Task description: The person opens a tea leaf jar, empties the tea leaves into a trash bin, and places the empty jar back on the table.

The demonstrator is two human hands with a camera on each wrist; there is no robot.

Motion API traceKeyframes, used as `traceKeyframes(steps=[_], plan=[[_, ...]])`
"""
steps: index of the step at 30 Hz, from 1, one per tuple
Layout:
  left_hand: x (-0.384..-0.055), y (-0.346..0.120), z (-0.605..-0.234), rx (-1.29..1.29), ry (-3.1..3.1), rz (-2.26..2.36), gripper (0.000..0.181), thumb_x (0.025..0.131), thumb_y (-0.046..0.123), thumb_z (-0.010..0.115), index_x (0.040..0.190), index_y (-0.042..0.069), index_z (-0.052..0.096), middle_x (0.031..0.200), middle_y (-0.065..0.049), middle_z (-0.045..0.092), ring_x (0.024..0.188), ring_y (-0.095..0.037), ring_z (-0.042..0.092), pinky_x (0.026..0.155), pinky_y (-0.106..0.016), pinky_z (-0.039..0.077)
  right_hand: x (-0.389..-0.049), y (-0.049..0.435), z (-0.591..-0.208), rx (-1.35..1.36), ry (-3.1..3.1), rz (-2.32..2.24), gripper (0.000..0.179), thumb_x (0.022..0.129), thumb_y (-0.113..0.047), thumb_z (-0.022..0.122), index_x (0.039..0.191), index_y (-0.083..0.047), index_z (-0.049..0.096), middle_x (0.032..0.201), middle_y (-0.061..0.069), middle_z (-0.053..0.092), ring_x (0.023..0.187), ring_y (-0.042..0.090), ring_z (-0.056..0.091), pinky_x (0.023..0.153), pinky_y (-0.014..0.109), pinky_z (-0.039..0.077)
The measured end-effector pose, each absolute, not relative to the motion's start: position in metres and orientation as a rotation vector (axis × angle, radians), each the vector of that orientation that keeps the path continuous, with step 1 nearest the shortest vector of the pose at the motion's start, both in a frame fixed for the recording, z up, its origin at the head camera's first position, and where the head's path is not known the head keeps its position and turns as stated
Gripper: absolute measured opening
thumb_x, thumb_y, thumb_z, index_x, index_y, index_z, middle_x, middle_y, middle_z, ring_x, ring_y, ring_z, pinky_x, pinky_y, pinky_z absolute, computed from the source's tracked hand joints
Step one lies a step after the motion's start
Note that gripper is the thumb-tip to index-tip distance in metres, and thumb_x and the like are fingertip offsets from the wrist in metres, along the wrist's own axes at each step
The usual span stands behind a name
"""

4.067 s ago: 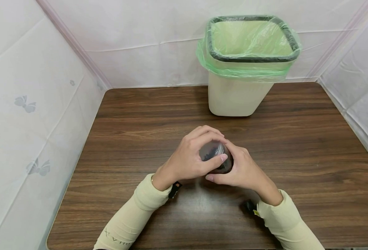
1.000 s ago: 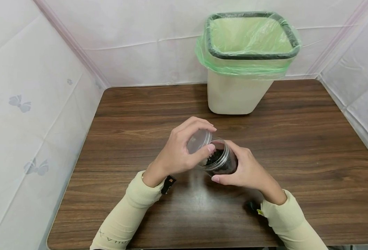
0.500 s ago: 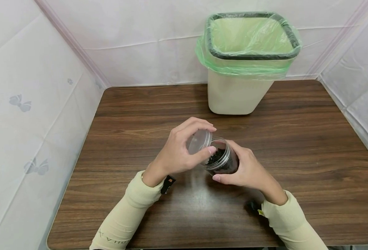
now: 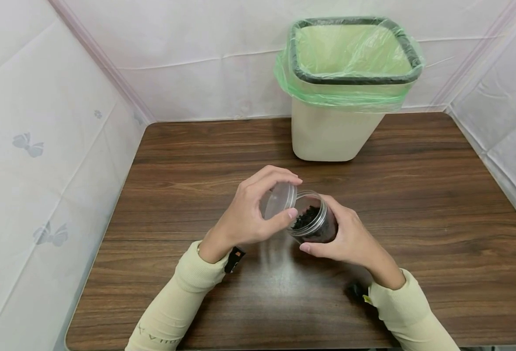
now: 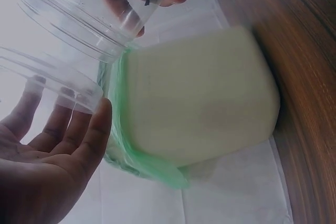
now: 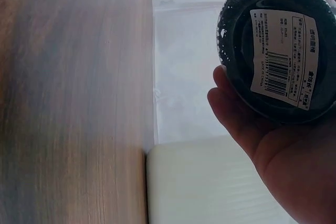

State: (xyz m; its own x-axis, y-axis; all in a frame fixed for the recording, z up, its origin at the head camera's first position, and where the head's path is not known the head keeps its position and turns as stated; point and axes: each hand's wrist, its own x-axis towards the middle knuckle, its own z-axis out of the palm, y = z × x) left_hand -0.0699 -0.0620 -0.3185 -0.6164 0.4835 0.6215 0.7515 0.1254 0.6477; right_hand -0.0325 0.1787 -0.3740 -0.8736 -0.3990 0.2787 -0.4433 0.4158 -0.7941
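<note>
My right hand [image 4: 347,234] grips a clear plastic jar [image 4: 316,229] round its body and holds it tilted to the left, mouth toward the left hand. Dark, loose shreds like dry tea leaves [image 4: 307,217] lie inside it. In the right wrist view the base of the jar shows, with a printed barcode label [image 6: 284,59]. My left hand [image 4: 253,209] holds a clear round lid [image 4: 281,199] by its edge between thumb and fingers, beside the jar's mouth. The left wrist view shows a narrow gap between the lid [image 5: 50,74] and the threaded rim.
A cream waste bin [image 4: 334,131] with a green liner bag [image 4: 350,100] stands at the back of the brown wooden table [image 4: 187,195]. White sheeting [image 4: 187,58] rises behind the table and at both sides.
About four seconds ago both hands were together around the jar; now the lid is off in the left hand. In the last second the jar has shifted slightly right, away from the lid.
</note>
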Motion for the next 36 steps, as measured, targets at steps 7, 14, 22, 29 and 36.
traceKeyframes(steps=[7, 14, 22, 29, 36], plan=[[-0.0691, -0.0626, -0.3194, -1.191, -2.158, -1.487, 0.041, 0.086, 0.031, 0.07, 0.121, 0.01, 0.066, 0.122, -0.001, 0.062, 0.109, -0.014, 0.059, 0.085, -0.033, 0.052, -0.0312, 0.1812, -0.3734, 0.706, -2.621, 1.481, 0.088, 0.068, -0.032, 0.095, 0.143, -0.025, 0.049, 0.123, -0.004, 0.065, 0.108, 0.012, 0.062, 0.091, 0.033, 0.05], [-0.0692, -0.063, -0.3205, -1.177, -2.154, -1.492, 0.041, 0.085, 0.03, 0.072, 0.12, 0.009, 0.066, 0.122, -0.002, 0.062, 0.11, -0.015, 0.059, 0.085, -0.032, 0.054, -0.0307, 0.1817, -0.3742, 0.669, -2.59, 1.492, 0.091, 0.067, -0.029, 0.096, 0.144, -0.022, 0.048, 0.121, -0.004, 0.065, 0.109, 0.011, 0.061, 0.094, 0.03, 0.047], [-0.0689, -0.0641, -0.3213, -1.159, -2.17, -1.504, 0.042, 0.084, 0.03, 0.075, 0.12, 0.01, 0.066, 0.121, -0.001, 0.062, 0.11, -0.015, 0.059, 0.085, -0.033, 0.054, -0.0309, 0.1842, -0.3746, 0.671, -2.556, 1.501, 0.093, 0.066, -0.023, 0.096, 0.144, -0.022, 0.046, 0.122, -0.004, 0.065, 0.11, 0.011, 0.062, 0.097, 0.023, 0.043], [-0.0682, -0.0642, -0.3222, -1.156, -2.182, -1.512, 0.041, 0.084, 0.029, 0.076, 0.119, 0.01, 0.066, 0.121, 0.0, 0.062, 0.109, -0.015, 0.06, 0.085, -0.033, 0.054, -0.031, 0.1852, -0.3756, 0.656, -2.555, 1.5, 0.093, 0.066, -0.022, 0.095, 0.145, -0.02, 0.045, 0.122, -0.004, 0.065, 0.111, 0.011, 0.061, 0.097, 0.022, 0.042], [-0.0685, -0.0639, -0.3229, -1.155, -2.183, -1.516, 0.041, 0.084, 0.028, 0.077, 0.119, 0.011, 0.066, 0.12, 0.0, 0.062, 0.108, -0.014, 0.06, 0.086, -0.033, 0.054, -0.0311, 0.1867, -0.3762, 0.657, -2.549, 1.508, 0.094, 0.067, -0.02, 0.094, 0.146, -0.02, 0.044, 0.123, -0.001, 0.065, 0.11, 0.012, 0.062, 0.097, 0.021, 0.041]])
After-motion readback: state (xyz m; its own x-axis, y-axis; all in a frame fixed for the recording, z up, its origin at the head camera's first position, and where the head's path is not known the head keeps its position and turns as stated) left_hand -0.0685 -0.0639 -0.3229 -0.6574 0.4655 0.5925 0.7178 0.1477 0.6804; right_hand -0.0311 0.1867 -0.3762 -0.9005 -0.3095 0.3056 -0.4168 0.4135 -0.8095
